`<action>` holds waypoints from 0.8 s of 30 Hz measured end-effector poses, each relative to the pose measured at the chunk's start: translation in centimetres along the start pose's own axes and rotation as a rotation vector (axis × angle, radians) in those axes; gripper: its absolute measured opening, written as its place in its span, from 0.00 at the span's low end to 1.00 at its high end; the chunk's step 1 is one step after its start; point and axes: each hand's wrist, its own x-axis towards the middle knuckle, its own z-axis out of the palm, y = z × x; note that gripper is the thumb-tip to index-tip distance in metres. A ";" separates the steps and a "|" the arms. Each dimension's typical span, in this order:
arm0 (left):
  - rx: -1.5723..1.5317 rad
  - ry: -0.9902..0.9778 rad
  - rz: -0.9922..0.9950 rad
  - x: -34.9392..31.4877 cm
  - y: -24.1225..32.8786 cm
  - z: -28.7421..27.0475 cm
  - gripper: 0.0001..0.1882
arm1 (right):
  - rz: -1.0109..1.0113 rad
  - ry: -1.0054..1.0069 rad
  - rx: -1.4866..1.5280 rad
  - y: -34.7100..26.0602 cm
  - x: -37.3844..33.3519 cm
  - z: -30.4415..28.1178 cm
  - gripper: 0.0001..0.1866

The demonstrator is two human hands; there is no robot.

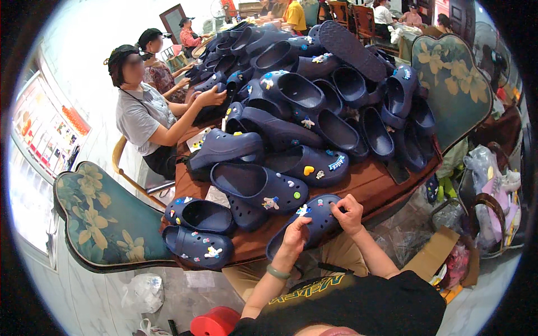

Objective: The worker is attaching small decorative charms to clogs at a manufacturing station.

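A dark blue clog [322, 215] with round holes lies at the table's near edge, in front of me. My left hand [294, 235] grips its side, thumb up by a small white-and-blue charm [304, 210] on the upper. My right hand [349, 214] is closed in a pinch at the clog's right side, against the holes; whatever is between its fingertips is too small to make out. Just beyond lies another blue clog [258, 185] with a green round charm and a figure charm. To the left, a pair of decorated clogs [199, 246] sits at the table edge.
A big heap of blue clogs [302, 89] covers the brown-clothed table [370, 190]. Floral-backed chairs [112, 224] stand at its sides. At the left a person [140, 106] handles a clog. Cardboard [431, 252] and bags lie at the right; a red spool [216, 322] is below.
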 end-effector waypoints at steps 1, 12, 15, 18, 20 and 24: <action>-0.009 -0.016 0.008 -0.1 0.0 0.0 0.22 | -0.007 0.017 0.001 0.1 0.0 0.0 0.11; 0.036 -0.027 0.010 0.0 -0.6 -0.9 0.23 | -0.080 -0.006 0.044 1.4 0.0 -0.2 0.11; 0.012 -0.055 0.018 0.0 -0.5 -0.6 0.23 | -0.042 -0.019 0.058 1.3 0.1 -0.1 0.12; 0.004 -0.038 0.011 0.0 -0.2 -0.2 0.24 | -0.012 -0.028 0.019 0.5 0.4 -0.1 0.12; -0.002 -0.012 0.007 -0.1 0.0 -0.1 0.24 | 0.000 -0.052 -0.006 -0.1 0.5 -0.3 0.12; 0.002 -0.030 0.002 0.0 -0.1 -0.1 0.23 | 0.037 -0.095 0.015 -0.3 0.6 -0.7 0.12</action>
